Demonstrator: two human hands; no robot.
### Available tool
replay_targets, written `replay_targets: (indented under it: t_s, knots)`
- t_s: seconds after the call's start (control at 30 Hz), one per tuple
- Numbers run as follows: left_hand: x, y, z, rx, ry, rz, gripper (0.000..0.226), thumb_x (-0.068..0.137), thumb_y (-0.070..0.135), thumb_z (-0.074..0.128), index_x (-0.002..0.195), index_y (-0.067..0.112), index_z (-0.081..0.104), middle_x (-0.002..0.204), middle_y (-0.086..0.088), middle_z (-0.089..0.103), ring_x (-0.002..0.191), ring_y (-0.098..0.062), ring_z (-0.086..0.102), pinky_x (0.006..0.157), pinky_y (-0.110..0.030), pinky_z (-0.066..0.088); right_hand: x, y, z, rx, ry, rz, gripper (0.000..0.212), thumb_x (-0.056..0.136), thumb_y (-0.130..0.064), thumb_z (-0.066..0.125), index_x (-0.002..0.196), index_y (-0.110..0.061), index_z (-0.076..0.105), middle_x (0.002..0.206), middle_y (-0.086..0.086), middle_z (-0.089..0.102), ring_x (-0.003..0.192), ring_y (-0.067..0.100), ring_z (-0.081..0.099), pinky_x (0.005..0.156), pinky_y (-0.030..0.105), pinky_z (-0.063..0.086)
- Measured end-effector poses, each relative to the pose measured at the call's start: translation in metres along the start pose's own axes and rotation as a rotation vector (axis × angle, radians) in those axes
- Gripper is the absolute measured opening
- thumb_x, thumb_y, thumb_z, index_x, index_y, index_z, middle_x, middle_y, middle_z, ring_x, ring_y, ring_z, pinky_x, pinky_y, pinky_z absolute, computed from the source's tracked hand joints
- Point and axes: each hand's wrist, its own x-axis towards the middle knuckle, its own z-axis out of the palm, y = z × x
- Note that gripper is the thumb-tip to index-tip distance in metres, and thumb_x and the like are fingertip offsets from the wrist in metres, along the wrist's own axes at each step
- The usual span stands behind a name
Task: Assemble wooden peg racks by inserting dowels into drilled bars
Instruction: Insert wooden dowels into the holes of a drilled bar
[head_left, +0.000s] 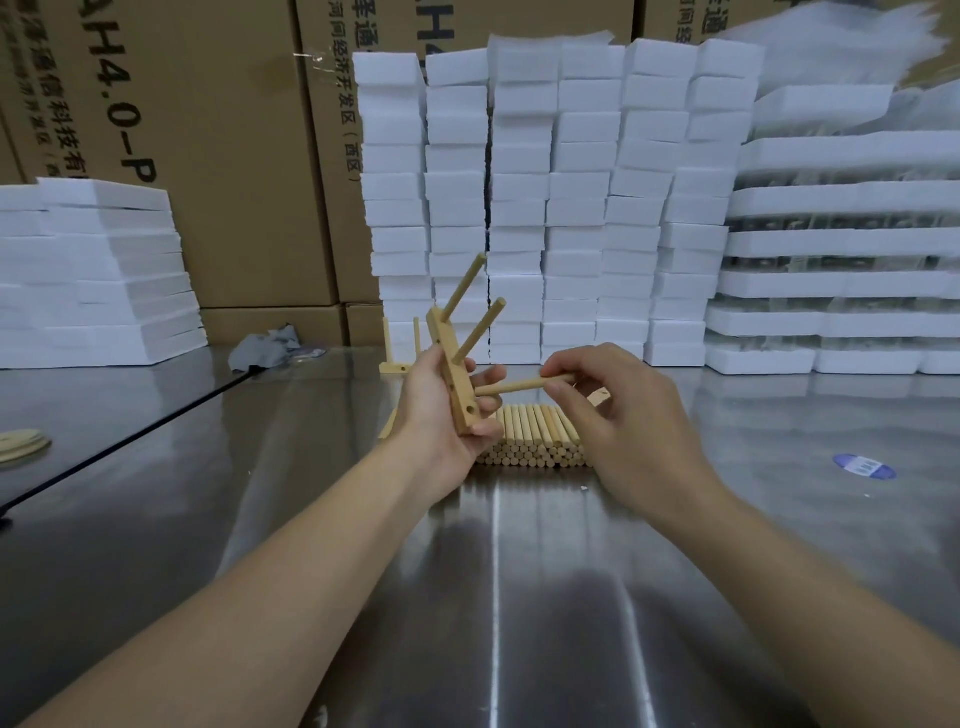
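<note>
while left hand (439, 415) grips bar (450, 371), right hand's (623, 415) dowel (519, 386) seemingly at its edge

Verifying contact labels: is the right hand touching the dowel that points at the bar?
Touching. Head view shows the right hand pinching the dowel at its right end.

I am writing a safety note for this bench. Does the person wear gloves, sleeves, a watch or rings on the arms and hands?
No. The left hand and the right hand are bare, without gloves, and no ring shows. The left forearm and right forearm are bare too: no sleeve is in view, and no watch or band sits at either wrist.
</note>
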Motion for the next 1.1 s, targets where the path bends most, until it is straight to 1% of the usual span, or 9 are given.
replay_targets:
  t_s: [0.13, 0.27, 0.3, 0.37, 0.5, 0.67, 0.8, 0.93, 1.1]
  knots:
    - [0.0016, -0.0017, 0.0006, 0.109, 0.025, 0.006, 0.039, 0.112, 0.050, 0.045, 0.097, 0.016, 0.056, 0.081, -0.003, 0.074, 0.050, -0.012, 0.053, 0.041, -0.023, 0.036, 0.0021, -0.0012, -0.0008, -0.069, -0.049, -0.073, 0.012, 0.101, -0.016, 0.068, 0.104, -0.025, 0.074, 0.096, -0.013, 0.065, 0.094, 0.007, 0.062, 0.075, 0.011, 0.044]
    - [0.0004, -0.0038, 0.0028, 0.142, 0.038, 0.031, 0.044, 0.113, 0.051, 0.042, 0.094, 0.016, 0.061, 0.081, -0.001, 0.075, 0.068, -0.014, 0.066, 0.056, -0.029, 0.050, 0.0027, -0.0022, -0.0007, -0.094, -0.060, -0.111, 0.011, 0.100, -0.014, 0.069, 0.104, -0.023, 0.075, 0.096, -0.013, 0.062, 0.091, 0.007, 0.062, 0.077, 0.013, 0.046]
    - [-0.0004, -0.0035, 0.0030, 0.131, 0.036, 0.030, 0.043, 0.113, 0.050, 0.042, 0.094, 0.016, 0.061, 0.081, -0.001, 0.075, 0.068, -0.014, 0.069, 0.057, -0.030, 0.052, 0.0029, -0.0021, -0.0007, -0.101, -0.065, -0.118, 0.011, 0.100, -0.015, 0.069, 0.104, -0.023, 0.075, 0.096, -0.013, 0.062, 0.090, 0.008, 0.062, 0.077, 0.016, 0.048]
    - [-0.0018, -0.0023, 0.0034, 0.100, 0.032, 0.027, 0.041, 0.113, 0.049, 0.042, 0.097, 0.016, 0.059, 0.080, -0.002, 0.074, 0.063, -0.014, 0.072, 0.058, -0.030, 0.054, 0.0032, -0.0017, -0.0016, -0.106, -0.076, -0.132, 0.010, 0.100, -0.016, 0.070, 0.104, -0.023, 0.075, 0.096, -0.013, 0.062, 0.089, 0.009, 0.062, 0.077, 0.021, 0.051]
    - [-0.0037, -0.0003, 0.0040, 0.079, 0.025, 0.024, 0.039, 0.113, 0.049, 0.043, 0.100, 0.015, 0.058, 0.081, -0.004, 0.074, 0.067, -0.017, 0.074, 0.056, -0.030, 0.056, 0.0033, -0.0011, -0.0026, -0.115, -0.096, -0.144, 0.009, 0.100, -0.019, 0.070, 0.103, -0.026, 0.075, 0.094, -0.014, 0.062, 0.088, 0.010, 0.062, 0.076, 0.026, 0.052]
    - [-0.0047, 0.0015, 0.0025, 0.108, 0.027, 0.031, 0.040, 0.112, 0.051, 0.044, 0.102, 0.015, 0.060, 0.084, -0.003, 0.075, 0.067, -0.017, 0.074, 0.057, -0.030, 0.057, 0.0052, 0.0002, -0.0023, -0.132, -0.101, -0.087, 0.006, 0.099, -0.032, 0.070, 0.100, -0.029, 0.075, 0.090, -0.014, 0.066, 0.087, 0.007, 0.062, 0.076, 0.021, 0.049]
    - [-0.0053, 0.0009, 0.0024, 0.150, 0.034, 0.051, 0.042, 0.113, 0.049, 0.043, 0.099, 0.016, 0.064, 0.085, -0.002, 0.076, 0.066, -0.015, 0.073, 0.061, -0.031, 0.055, 0.0053, -0.0004, -0.0030, -0.127, -0.128, 0.001, 0.020, 0.096, -0.045, 0.066, 0.092, -0.029, 0.076, 0.081, -0.011, 0.067, 0.084, 0.007, 0.061, 0.072, 0.019, 0.047]
    - [-0.0055, 0.0004, 0.0034, 0.175, 0.045, 0.069, 0.042, 0.113, 0.048, 0.043, 0.099, 0.015, 0.066, 0.084, -0.001, 0.078, 0.067, -0.014, 0.073, 0.062, -0.032, 0.055, 0.0046, -0.0014, -0.0051, -0.112, -0.129, 0.057, 0.023, 0.097, -0.046, 0.068, 0.084, -0.028, 0.072, 0.072, -0.009, 0.065, 0.079, 0.007, 0.060, 0.066, 0.014, 0.043]
    - [-0.0067, -0.0001, 0.0056, 0.218, 0.043, 0.111, 0.042, 0.113, 0.048, 0.045, 0.098, 0.017, 0.068, 0.085, 0.001, 0.079, 0.067, -0.012, 0.073, 0.066, -0.033, 0.055, 0.0037, -0.0043, -0.0039, -0.174, -0.153, 0.072, 0.044, 0.104, -0.045, 0.059, 0.072, -0.014, 0.066, 0.061, -0.001, 0.057, 0.068, 0.013, 0.052, 0.060, 0.022, 0.037]
